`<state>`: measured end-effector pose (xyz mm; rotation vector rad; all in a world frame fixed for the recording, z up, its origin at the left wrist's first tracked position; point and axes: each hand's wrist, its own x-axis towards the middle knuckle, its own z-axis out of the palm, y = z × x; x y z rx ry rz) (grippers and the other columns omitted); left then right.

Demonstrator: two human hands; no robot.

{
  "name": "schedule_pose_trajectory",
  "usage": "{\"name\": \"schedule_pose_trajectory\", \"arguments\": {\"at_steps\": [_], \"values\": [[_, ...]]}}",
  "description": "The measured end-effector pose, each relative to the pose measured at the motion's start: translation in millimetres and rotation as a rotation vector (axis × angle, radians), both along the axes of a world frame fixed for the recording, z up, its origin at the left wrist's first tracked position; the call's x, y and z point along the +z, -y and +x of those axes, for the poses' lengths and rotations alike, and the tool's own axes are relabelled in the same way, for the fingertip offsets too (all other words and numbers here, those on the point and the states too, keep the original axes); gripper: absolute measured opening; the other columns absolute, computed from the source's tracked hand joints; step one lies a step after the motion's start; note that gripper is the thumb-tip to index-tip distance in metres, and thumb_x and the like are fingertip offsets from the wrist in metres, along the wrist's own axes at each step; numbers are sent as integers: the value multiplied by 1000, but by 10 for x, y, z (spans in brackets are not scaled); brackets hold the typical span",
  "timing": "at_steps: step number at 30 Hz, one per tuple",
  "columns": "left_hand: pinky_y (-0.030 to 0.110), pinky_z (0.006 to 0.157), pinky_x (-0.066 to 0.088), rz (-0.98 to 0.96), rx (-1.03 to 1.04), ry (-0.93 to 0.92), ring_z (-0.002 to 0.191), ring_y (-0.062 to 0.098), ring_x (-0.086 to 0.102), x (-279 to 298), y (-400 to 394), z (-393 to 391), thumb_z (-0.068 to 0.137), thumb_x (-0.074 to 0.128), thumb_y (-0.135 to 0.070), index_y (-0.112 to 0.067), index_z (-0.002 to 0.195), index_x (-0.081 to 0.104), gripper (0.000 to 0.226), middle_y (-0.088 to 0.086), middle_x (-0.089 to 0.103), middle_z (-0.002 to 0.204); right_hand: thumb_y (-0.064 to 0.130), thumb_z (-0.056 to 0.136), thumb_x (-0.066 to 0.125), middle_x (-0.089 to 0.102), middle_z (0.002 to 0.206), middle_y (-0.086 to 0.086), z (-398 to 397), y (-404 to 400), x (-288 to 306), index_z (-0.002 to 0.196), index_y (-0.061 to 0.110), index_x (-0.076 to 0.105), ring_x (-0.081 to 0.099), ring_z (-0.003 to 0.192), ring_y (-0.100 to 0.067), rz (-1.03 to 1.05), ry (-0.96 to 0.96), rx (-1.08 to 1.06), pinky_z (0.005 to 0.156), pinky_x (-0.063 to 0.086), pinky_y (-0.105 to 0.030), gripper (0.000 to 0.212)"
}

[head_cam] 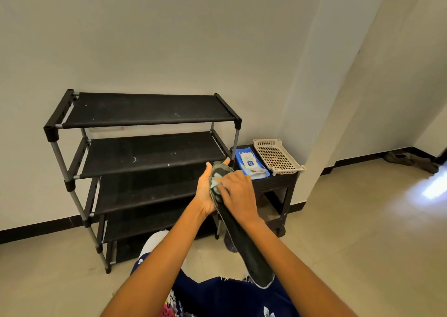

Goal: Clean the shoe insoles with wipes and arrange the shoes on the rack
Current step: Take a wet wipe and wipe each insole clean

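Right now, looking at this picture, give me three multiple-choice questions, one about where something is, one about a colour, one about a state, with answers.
1. Where does the wipes pack lie?
A. On the small black stand, beside the basket
B. On the rack's top shelf
C. On the floor

2. What colour is the perforated basket?
A. Red
B. Cream white
C. Black

3. What is the right hand doing?
A. Hanging idle
B. Gripping a rack post
C. Pressing a wipe on the insole

Answers: 1 A, the blue pack rests on the stand to the right of the shoe rack, next to the basket. 2 B, its plastic is cream white. 3 C, a pale wipe shows under its fingers on the dark insole, which the left hand holds.
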<state>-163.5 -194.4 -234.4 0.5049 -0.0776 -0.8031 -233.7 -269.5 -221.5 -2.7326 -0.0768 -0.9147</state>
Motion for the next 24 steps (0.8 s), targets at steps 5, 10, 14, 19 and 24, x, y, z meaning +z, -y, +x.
{"name": "schedule_pose_trajectory", "arguments": {"at_steps": [5,10,14,19,24], "values": [[45,89,52,27,-18,36,112,31,60,-20,9,-29,95,26,-58,-17,134,51,62,19,60,124,28,86,52,68,89,-1,37,239,98,96,17,69,58,88,-22,-134,-9,-40,75,43,-35,23],[47,89,48,15,20,5,111,33,57,-30,-1,16,96,25,-56,-17,135,48,60,22,54,130,28,87,42,64,83,-1,-8,147,-5,92,16,69,55,83,-19,-112,-16,17,71,47,-34,30],[47,92,45,55,11,0,116,33,54,-111,14,-5,96,25,-57,-17,138,46,62,21,47,138,21,86,58,66,80,-1,-2,307,-48,91,16,70,56,81,-21,-119,-23,-68,68,44,-34,14],[46,95,44,74,77,-15,108,30,57,-86,39,98,96,23,-58,-18,134,50,61,19,59,116,16,86,59,67,88,-5,9,187,-81,96,12,70,58,87,-23,-65,-25,44,75,49,-35,16],[48,91,47,74,111,-16,97,29,62,-83,67,126,95,26,-60,-18,123,58,60,16,65,102,22,91,57,53,109,-2,-38,372,-76,107,13,65,47,97,-11,237,-107,-22,81,44,-25,20]]}}
